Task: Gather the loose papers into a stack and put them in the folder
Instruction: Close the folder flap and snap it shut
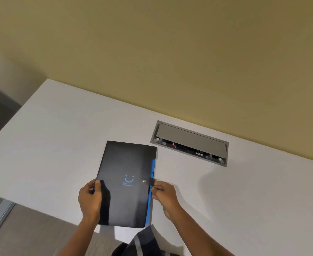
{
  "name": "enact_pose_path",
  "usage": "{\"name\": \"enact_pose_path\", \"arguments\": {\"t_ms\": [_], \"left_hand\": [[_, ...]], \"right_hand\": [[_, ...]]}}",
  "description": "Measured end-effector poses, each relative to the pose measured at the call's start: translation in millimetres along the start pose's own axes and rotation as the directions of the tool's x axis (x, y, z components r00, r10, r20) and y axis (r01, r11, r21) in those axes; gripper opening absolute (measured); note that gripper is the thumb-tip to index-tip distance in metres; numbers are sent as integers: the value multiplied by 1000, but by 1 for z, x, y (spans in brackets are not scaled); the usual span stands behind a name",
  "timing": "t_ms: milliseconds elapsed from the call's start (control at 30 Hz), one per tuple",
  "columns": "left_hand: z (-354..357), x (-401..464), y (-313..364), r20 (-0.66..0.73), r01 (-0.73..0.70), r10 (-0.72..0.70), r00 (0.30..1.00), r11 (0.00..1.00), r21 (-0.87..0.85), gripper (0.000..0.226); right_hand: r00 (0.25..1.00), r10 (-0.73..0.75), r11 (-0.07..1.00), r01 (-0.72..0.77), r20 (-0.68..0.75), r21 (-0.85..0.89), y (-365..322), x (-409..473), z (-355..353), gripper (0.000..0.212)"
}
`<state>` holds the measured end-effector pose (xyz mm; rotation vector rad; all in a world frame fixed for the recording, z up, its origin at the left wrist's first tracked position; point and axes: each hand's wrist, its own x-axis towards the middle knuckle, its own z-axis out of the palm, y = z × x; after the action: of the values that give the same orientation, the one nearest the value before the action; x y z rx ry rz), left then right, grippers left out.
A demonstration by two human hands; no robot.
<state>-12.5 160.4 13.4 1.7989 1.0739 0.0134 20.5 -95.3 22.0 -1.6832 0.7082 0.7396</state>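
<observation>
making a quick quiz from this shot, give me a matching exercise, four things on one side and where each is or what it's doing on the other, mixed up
Things:
1. left hand
2. right hand
3. folder
4. cable box

Places or states:
A. set into the white table near the wall
B. grips the folder's left edge
C. black, shut, blue edge showing
D. pinches the snap strap

Pairs: 1-B, 2-D, 3-C, 4-A

One folder (126, 183), two hands, one table (59, 135), one socket box (190, 143)
</observation>
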Motion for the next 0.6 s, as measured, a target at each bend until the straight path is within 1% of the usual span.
{"name": "enact_pose_path", "arguments": {"t_ms": [67, 133, 200, 267, 467, 533, 600], "left_hand": [[-10, 27, 7, -23, 22, -22, 999, 1000, -5, 31], [-14, 50, 18, -25, 6, -6, 1000, 1000, 8, 34], [-14, 74, 28, -21, -10, 10, 1000, 1000, 20, 34], [-9, 96, 38, -18, -17, 17, 1000, 999, 36, 35], [20, 155, 61, 34, -42, 38, 999, 992, 121, 54], [32, 163, 73, 53, -45, 38, 998, 992, 119, 62], [41, 166, 85, 91, -58, 48, 995, 992, 114, 66]], "right_hand": [[1000, -7, 1000, 7, 23, -10, -19, 10, 22, 11], [1000, -8, 1000, 8, 27, -4, -37, 19, 35, 13], [999, -10, 1000, 9, 33, 10, -56, 28, 47, 10], [999, -7, 1000, 6, 35, 31, -73, 37, 54, 13], [999, -42, 997, 42, -7, 71, -108, 61, 60, 17], [998, -65, 995, 66, -24, 78, -114, 65, 61, 27], [996, -81, 993, 84, -38, 87, -118, 68, 61, 47]]}}
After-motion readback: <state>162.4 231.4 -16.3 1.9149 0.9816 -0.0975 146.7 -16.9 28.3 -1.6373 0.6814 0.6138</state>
